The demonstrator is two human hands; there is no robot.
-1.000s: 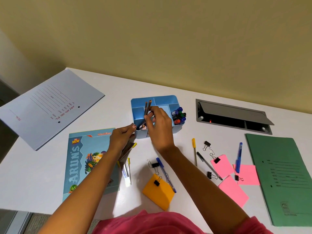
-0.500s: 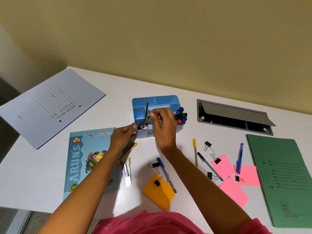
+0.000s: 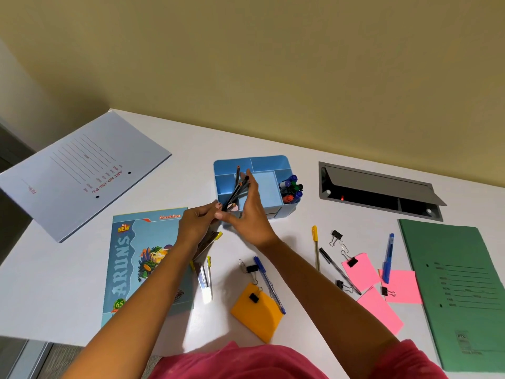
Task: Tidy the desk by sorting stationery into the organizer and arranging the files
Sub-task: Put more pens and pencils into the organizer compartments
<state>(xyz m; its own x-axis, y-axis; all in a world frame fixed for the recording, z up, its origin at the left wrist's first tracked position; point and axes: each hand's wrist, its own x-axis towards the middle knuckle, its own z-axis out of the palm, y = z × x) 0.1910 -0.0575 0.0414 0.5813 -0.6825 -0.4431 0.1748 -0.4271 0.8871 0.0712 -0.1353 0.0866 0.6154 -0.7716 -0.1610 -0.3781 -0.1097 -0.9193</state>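
A plain yellowish wall [image 3: 273,64] backs a wide white desk top [image 3: 49,283], on which lie, going down in size, a pale blue-grey paper file [image 3: 82,170] far to the left of the fingers, a green card file [image 3: 461,291] far to their right, a teal printed book [image 3: 136,263] just below the left fingers, and a light blue plastic compartment organizer [image 3: 262,170] directly under the right fingertips. Loose pink sticky notes [image 3: 360,269], an orange sticky pad [image 3: 259,313], pens and black binder clips [image 3: 336,235] lie below and to the right of the fingers, not yet sorted. The right hand [image 3: 248,214] reaches forward from a nearly straight forearm, fingers extended and close together, resting against dark pencils [image 3: 237,191] that lean in the organizer's near-left compartment. The left hand [image 3: 198,222], wrist bent, curls its fingers around a bundle of pencils or pens [image 3: 206,247] just beside that compartment; how tightly it grips, I cannot tell. The leaning pencils could tip out, I judge, if the right palm pushes them sideways, and the light organizer may slide, since neither hand clearly steadies it.
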